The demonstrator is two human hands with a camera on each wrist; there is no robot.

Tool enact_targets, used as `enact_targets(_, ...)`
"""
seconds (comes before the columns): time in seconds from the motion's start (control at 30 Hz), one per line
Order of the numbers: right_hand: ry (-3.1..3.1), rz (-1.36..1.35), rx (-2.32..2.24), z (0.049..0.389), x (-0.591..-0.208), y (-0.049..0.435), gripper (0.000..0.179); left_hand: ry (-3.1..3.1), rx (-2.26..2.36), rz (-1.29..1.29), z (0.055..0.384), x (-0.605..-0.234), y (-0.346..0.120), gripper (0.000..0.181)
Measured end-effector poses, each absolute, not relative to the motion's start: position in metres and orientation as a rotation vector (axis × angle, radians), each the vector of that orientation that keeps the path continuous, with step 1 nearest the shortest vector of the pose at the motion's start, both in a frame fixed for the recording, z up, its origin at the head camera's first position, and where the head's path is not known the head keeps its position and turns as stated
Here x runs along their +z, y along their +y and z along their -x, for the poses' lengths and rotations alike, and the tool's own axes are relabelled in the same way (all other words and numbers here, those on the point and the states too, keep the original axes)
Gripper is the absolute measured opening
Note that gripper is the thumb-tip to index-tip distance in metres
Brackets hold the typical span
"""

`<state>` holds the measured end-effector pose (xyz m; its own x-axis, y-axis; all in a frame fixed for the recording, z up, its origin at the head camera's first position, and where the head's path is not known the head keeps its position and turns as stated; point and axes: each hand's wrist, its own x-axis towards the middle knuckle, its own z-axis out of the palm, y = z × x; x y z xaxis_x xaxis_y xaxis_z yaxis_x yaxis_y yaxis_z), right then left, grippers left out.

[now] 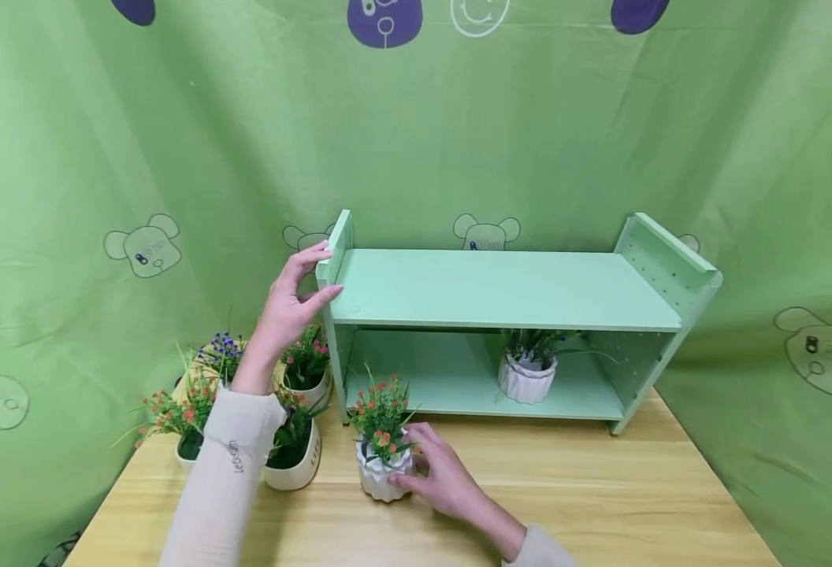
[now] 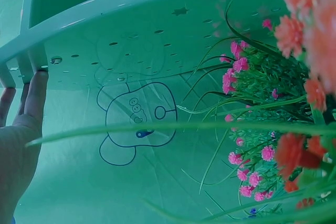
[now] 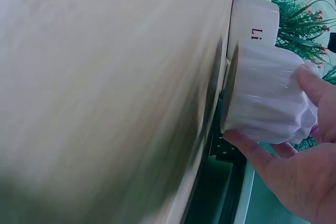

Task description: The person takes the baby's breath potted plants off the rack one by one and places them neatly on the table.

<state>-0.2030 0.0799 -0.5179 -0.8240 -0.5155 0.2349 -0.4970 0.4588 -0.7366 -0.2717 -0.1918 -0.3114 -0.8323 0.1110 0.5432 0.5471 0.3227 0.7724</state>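
Note:
My right hand point(image 1: 447, 480) holds a white fluted flowerpot point(image 1: 385, 479) with orange-red artificial flowers, thumb on one side and fingers on the other. In the right wrist view, the pot point(image 3: 270, 95) has its base close over the tabletop. At the left end of a two-tier mint-green shelf point(image 1: 487, 287), my left hand point(image 1: 290, 303) grips the raised side panel, thumb on the inner side. The left wrist view shows the fingertips point(image 2: 38, 90) against the panel's edge. Another white fluted pot point(image 1: 527, 380) with a plant stands on the lower tier, toward the right.
Left of the shelf, several potted plants cluster on the wooden table point(image 1: 586, 496): a cream lettered pot point(image 1: 295, 465), pink flowers point(image 1: 307, 354), blue-purple flowers point(image 1: 222, 352) and orange flowers point(image 1: 185, 409). A green patterned curtain point(image 1: 246, 118) hangs behind and around the table.

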Motion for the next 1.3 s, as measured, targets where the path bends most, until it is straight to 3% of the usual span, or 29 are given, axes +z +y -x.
enact_targets(0.33, 2.597, 0.931, -1.369, 0.2058, -0.5209, 0.0752, 0.047, -2.205, -1.51, 0.581, 0.271, -0.3099, -0.1924, 0.053)
enact_targets(0.67, 2.675, 0.92, -1.297, 0.2072, -0.523, 0.0783, 0.056, -2.202, -1.513, 0.586, 0.2703, -0.3106, -0.1913, 0.054)
enact_targets(0.9, 2.65, 0.939, -1.319, 0.2078, -0.5248, 0.0802, 0.043, -2.208, -1.512, 0.578, 0.2704, -0.311, -0.1916, 0.054)
enact_targets(1.3, 2.576, 0.912, -1.376, 0.207, -0.5257, 0.0803, 0.04, -2.209, -1.515, 0.58, 0.27, -0.3107, -0.1923, 0.054)
